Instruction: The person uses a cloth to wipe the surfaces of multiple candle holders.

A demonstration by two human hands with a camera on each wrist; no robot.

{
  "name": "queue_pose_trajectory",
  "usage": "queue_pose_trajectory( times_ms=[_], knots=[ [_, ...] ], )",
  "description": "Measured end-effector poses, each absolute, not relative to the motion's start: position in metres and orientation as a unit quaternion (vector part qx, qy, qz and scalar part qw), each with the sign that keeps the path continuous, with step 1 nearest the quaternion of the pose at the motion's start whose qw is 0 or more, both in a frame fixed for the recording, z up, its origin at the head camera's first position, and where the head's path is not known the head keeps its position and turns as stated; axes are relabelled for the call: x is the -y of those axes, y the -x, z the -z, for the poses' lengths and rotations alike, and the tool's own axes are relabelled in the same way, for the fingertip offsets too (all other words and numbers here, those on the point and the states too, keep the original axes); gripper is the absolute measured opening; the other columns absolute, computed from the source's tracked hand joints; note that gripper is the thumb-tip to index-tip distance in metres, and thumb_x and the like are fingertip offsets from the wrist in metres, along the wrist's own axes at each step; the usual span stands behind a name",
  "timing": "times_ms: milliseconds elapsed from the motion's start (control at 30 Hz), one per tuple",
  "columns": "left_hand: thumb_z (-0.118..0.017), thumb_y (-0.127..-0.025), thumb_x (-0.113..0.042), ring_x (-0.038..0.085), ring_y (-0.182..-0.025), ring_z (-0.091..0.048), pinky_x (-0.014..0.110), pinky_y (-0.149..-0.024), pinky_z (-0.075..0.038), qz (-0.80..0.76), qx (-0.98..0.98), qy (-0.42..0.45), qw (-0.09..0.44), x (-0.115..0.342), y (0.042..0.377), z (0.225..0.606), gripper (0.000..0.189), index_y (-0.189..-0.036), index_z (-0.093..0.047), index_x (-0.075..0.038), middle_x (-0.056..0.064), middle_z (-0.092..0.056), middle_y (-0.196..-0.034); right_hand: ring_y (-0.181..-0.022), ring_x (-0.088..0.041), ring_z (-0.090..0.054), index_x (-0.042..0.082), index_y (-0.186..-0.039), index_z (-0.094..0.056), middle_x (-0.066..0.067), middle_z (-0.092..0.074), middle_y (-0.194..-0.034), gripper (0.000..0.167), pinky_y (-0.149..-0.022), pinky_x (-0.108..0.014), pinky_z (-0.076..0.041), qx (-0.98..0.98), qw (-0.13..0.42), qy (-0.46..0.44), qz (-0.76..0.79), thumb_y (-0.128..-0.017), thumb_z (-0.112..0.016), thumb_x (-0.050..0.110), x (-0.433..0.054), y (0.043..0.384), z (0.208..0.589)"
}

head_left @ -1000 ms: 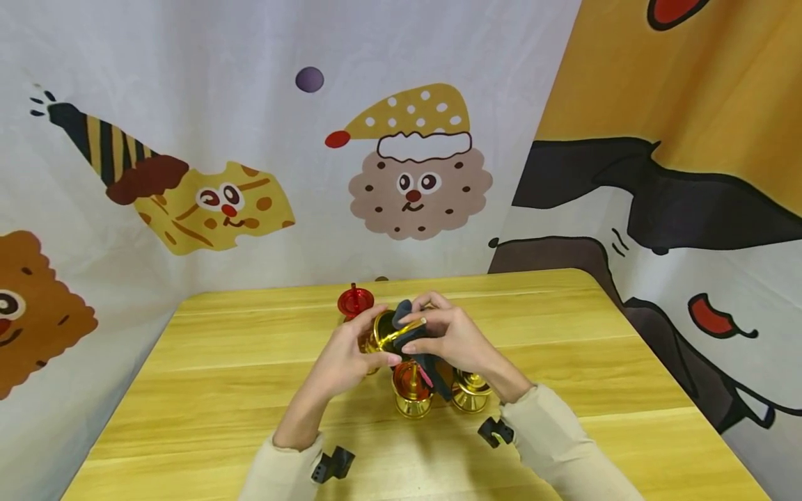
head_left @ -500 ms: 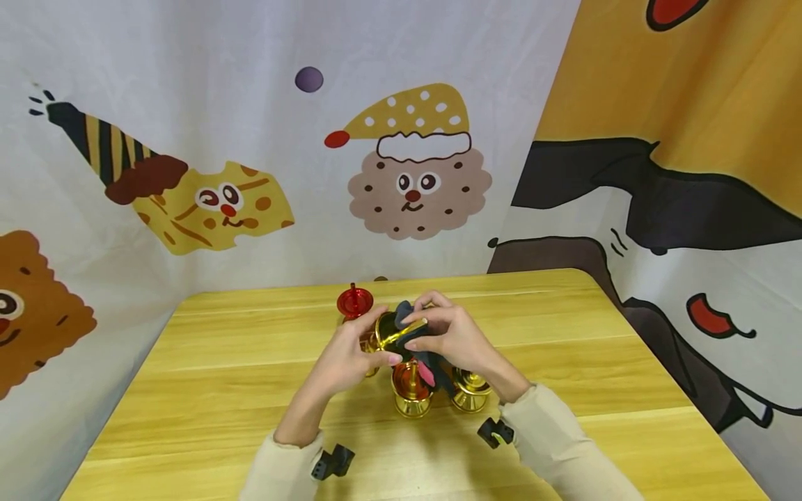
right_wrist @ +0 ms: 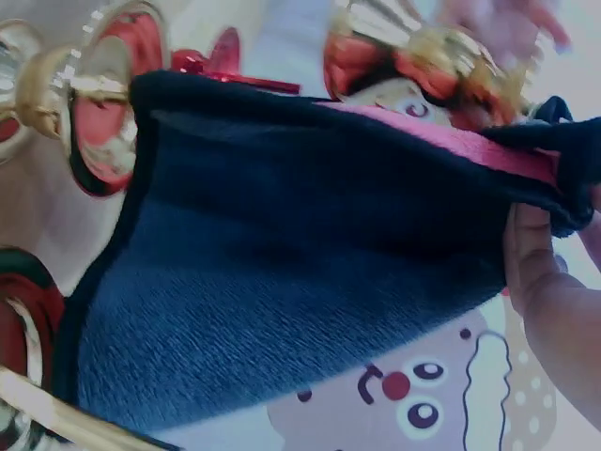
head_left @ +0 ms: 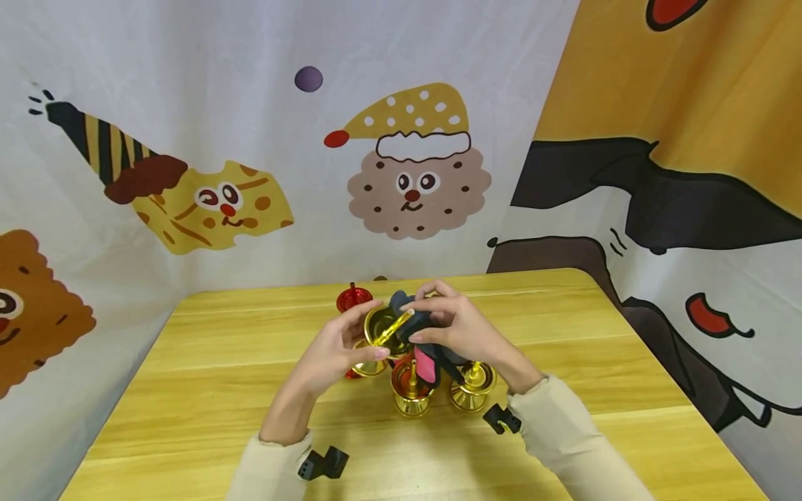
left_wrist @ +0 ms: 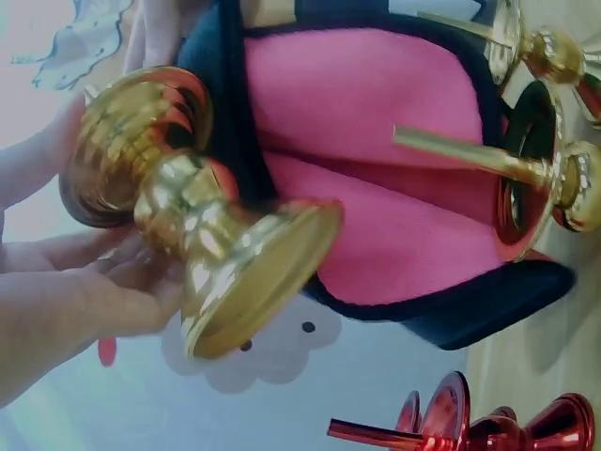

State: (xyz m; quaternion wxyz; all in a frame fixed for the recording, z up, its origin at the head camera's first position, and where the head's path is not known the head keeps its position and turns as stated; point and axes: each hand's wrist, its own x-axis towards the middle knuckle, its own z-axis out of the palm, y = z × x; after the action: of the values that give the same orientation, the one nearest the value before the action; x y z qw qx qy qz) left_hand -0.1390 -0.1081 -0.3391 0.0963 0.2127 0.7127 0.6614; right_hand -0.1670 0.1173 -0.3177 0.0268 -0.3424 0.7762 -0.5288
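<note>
My left hand (head_left: 328,355) holds a shiny gold candle holder (left_wrist: 188,207), fingers and thumb round its cup. The holder is tilted, its cup turned up toward the head camera and a thin gold tube (head_left: 393,328) rising from the middle. In my right hand (head_left: 460,327) is a dark blue cloth (right_wrist: 282,235) with a pink side (left_wrist: 366,85), pinched between thumb and fingers. Part of the cloth lies at the holder's cup and tube; the rest hangs down. My right fingers are close to the tube's tip.
Below the hanging cloth, a gold candle holder (head_left: 411,402) stands on the wooden table (head_left: 219,417); another gold one (head_left: 470,398) is to its right. A red candle holder (head_left: 354,299) stands at the back left. A printed curtain (head_left: 250,139) hangs behind the table.
The gold candle holder has come slightly left and tilted more, showing its cup and foot. My left hand moved left with it. The cloth has spread, showing more pink.
</note>
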Motion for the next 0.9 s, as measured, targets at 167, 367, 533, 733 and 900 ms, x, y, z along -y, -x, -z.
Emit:
queue_pose_trajectory(
  times_ms=[167,367,533,733,900],
  knots=[
    [-0.065,-0.083,-0.002,0.031,-0.119,-0.044,0.035,-0.092,-0.043,-0.663,-0.712,-0.208,0.105,0.104,0.139,0.341,0.067,-0.139,-0.030,-0.003,0.018,-0.041,-0.134,-0.091,-0.020,-0.050,-0.001,-0.105,-0.067,-0.007,-0.044,-0.106,0.033,-0.072,-0.024,-0.050,-0.794,0.008,0.351,0.497,-0.073,-0.075,0.001,-0.108,0.165,0.325],
    [-0.062,-0.085,-0.001,0.033,-0.117,-0.046,0.034,-0.086,-0.047,-0.665,-0.706,-0.227,0.086,0.099,0.138,0.340,0.059,-0.135,-0.032,-0.001,0.020,-0.043,-0.132,-0.100,-0.023,-0.045,-0.001,-0.100,-0.069,-0.007,-0.045,-0.106,0.031,-0.077,-0.024,-0.048,-0.793,-0.007,0.351,0.498,-0.070,-0.077,0.002,-0.105,0.167,0.331],
    [-0.060,-0.086,-0.001,0.033,-0.112,-0.049,0.029,-0.081,-0.048,-0.650,-0.718,-0.235,0.080,0.098,0.138,0.340,0.055,-0.134,-0.033,0.001,0.021,-0.046,-0.127,-0.102,-0.024,-0.044,-0.003,-0.098,-0.069,-0.008,-0.043,-0.106,0.028,-0.077,-0.025,-0.050,-0.780,0.019,0.352,0.517,-0.071,-0.075,-0.002,-0.105,0.170,0.336],
    [-0.061,-0.086,-0.003,0.031,-0.111,-0.050,0.034,-0.084,-0.047,-0.635,-0.729,-0.241,0.076,0.097,0.138,0.340,0.055,-0.134,-0.034,0.002,0.020,-0.049,-0.127,-0.099,-0.022,-0.042,0.000,-0.095,-0.071,-0.005,-0.045,-0.103,0.025,-0.076,-0.026,-0.043,-0.779,0.028,0.338,0.528,-0.071,-0.076,0.000,-0.105,0.171,0.338],
    [-0.061,-0.086,-0.005,0.029,-0.108,-0.052,0.039,-0.087,-0.045,-0.616,-0.742,-0.254,0.072,0.096,0.139,0.339,0.054,-0.134,-0.037,0.003,0.018,-0.051,-0.124,-0.098,-0.023,-0.044,-0.002,-0.091,-0.071,-0.007,-0.048,-0.099,0.022,-0.080,-0.029,-0.042,-0.760,0.031,0.331,0.559,-0.070,-0.076,-0.002,-0.106,0.171,0.337]
  ],
)
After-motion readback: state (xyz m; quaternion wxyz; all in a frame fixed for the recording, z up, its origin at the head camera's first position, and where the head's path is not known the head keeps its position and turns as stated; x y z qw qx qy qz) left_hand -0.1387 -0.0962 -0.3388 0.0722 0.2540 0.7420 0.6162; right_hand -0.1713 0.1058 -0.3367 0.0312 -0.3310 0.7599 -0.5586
